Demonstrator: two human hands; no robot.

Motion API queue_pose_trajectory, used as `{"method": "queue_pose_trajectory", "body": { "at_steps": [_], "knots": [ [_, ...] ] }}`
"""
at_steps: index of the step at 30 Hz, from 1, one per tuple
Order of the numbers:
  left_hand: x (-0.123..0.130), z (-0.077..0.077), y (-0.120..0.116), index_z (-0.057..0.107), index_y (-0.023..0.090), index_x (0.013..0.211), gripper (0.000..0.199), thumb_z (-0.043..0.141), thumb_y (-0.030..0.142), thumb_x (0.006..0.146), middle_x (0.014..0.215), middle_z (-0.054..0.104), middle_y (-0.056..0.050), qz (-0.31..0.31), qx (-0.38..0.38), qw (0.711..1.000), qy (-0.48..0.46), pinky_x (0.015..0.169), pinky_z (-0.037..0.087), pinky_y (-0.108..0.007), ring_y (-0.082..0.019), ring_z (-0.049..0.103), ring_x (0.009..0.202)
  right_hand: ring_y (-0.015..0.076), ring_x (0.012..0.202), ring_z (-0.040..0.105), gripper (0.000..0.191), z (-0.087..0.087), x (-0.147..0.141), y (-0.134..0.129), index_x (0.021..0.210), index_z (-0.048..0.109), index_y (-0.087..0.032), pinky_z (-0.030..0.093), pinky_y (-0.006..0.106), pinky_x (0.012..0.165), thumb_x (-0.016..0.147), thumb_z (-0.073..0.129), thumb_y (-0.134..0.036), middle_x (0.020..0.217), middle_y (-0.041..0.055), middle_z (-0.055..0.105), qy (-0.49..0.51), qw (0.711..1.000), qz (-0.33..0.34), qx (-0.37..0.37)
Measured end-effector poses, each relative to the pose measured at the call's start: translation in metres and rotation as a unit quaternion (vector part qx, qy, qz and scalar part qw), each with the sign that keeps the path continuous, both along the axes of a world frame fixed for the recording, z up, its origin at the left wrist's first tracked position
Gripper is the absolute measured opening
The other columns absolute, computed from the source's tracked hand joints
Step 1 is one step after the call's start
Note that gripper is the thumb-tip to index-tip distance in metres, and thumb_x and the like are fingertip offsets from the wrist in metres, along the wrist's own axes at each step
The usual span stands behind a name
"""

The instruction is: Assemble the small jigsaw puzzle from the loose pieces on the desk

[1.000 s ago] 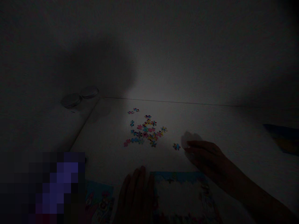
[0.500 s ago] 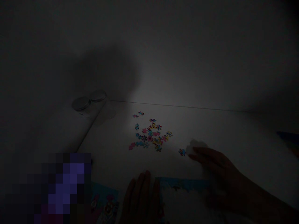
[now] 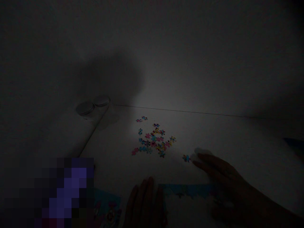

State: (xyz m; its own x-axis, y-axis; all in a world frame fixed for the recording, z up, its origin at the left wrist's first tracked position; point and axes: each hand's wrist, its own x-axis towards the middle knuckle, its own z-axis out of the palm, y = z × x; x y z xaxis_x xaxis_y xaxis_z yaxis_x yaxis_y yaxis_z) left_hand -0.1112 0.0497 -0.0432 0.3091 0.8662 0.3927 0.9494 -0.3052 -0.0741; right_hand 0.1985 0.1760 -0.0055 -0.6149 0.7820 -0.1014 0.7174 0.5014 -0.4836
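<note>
Low in the view, my left hand [image 3: 143,202] lies flat with its fingers stretched out. It rests at the left side of a partly joined jigsaw puzzle [image 3: 187,189], whose blue top border shows. My right hand [image 3: 222,171] reaches in from the right with fingers extended and nothing visible in them. Just left of its fingertips lies a single puzzle piece [image 3: 186,158]; whether they touch is hard to tell in the dim light. Farther off, a loose pile of colourful puzzle pieces [image 3: 153,143] is scattered on the white table [image 3: 118,167].
Two round-lidded clear containers [image 3: 85,108] stand at the back left, beyond the table's left edge. A printed picture sheet [image 3: 108,202] lies left of my left hand. A blue object [image 3: 293,143] is at the far right. A pale wall [image 3: 178,79] rises behind the table.
The whole scene has shifted slightly down in the view. Both hands and the puzzle pieces keep nearly the same places relative to one another.
</note>
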Motion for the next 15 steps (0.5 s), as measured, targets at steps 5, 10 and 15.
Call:
{"method": "queue_pose_trajectory", "body": {
  "at_steps": [5,10,15],
  "knots": [
    [0.002,0.001,0.001,0.042,0.022,0.146,0.058,0.057,0.045,0.095,0.150,0.045,-0.009,0.004,0.001,1.000,-0.008,0.124,0.020,-0.043,-0.026,0.030,0.145,0.0403,0.145,0.025,0.094,-0.002,0.000,-0.002,0.152,0.027,-0.043,0.039,0.058,0.111,0.071,0.071,-0.063,0.163,0.0001,0.018,-0.001,1.000,-0.014,-0.007],
    [0.002,0.004,0.001,0.044,0.021,0.144,0.056,0.057,0.044,0.095,0.146,0.050,-0.009,-0.001,-0.002,1.000,-0.001,0.123,0.020,-0.044,-0.025,0.030,0.144,0.0379,0.144,0.028,0.087,-0.003,0.000,-0.003,0.151,0.031,-0.042,0.041,0.056,0.109,0.075,0.070,-0.059,0.161,0.0024,0.023,0.015,1.000,-0.009,0.004],
    [0.002,0.005,0.000,0.043,0.023,0.145,0.055,0.053,0.046,0.096,0.144,0.053,-0.009,0.006,-0.016,1.000,-0.001,0.123,0.022,-0.044,-0.025,0.035,0.142,0.0320,0.132,0.047,0.050,-0.002,-0.015,0.012,0.137,0.051,-0.036,0.045,0.055,0.106,0.090,0.055,-0.051,0.141,0.0094,0.051,0.056,0.994,-0.089,0.039]
  ]
}}
